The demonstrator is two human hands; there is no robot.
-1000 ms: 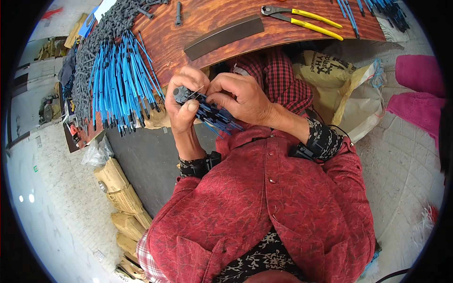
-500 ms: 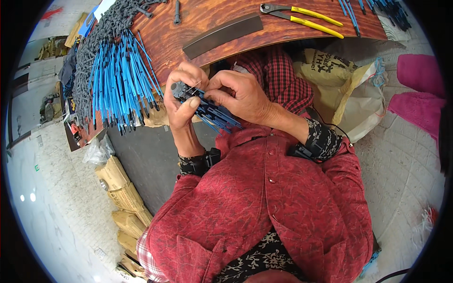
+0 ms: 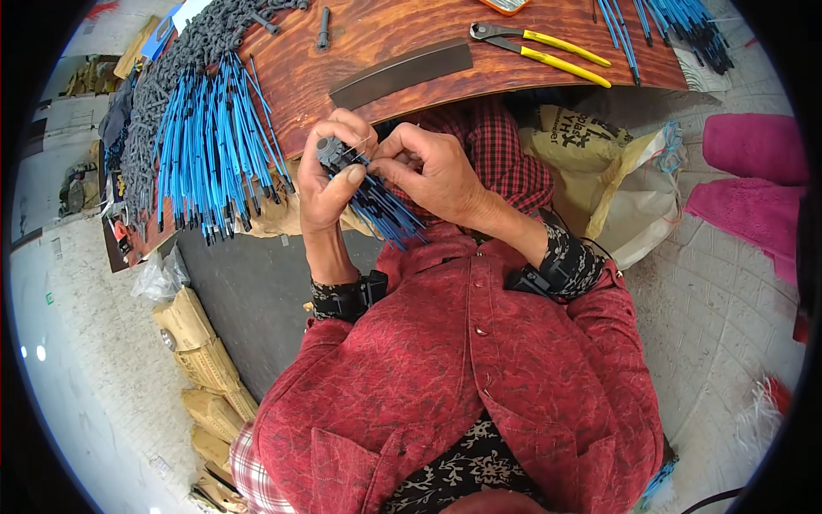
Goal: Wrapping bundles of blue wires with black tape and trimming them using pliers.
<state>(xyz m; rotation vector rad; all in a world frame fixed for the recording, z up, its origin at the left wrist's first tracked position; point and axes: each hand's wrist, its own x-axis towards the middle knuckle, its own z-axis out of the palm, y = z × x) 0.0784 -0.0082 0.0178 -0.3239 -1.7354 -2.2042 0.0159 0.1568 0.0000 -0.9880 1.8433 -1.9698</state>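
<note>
My left hand (image 3: 324, 197) is closed around a bundle of thin blue rods (image 3: 390, 216) with dark grey ends. The round grey heads of the bundle show at its thumb, and the blue lengths slant down to the right. A thin, light-coloured wire (image 3: 365, 144) sticks out above the heads, between my two hands. My right hand (image 3: 441, 178) pinches thumb and forefinger together against the bundle's near side. What sits between those fingertips is too small and hidden to make out. Both hands are held just in front of the table's edge, over my lap.
On the brown wooden table (image 3: 300, 81) lie a dark curved bar (image 3: 402, 72), yellow-handled pincers (image 3: 565, 64), a single grey piece (image 3: 324, 27), a pile of blue rods (image 3: 210, 146) and more rods (image 3: 685, 30) at the right. An open sack (image 3: 646, 201) stands below the table.
My view has shifted slightly, bringing an orange-rimmed container in at the top edge. My right fingers still pinch at the bundle, whose blue rods show a little more; my left grip is unchanged.
</note>
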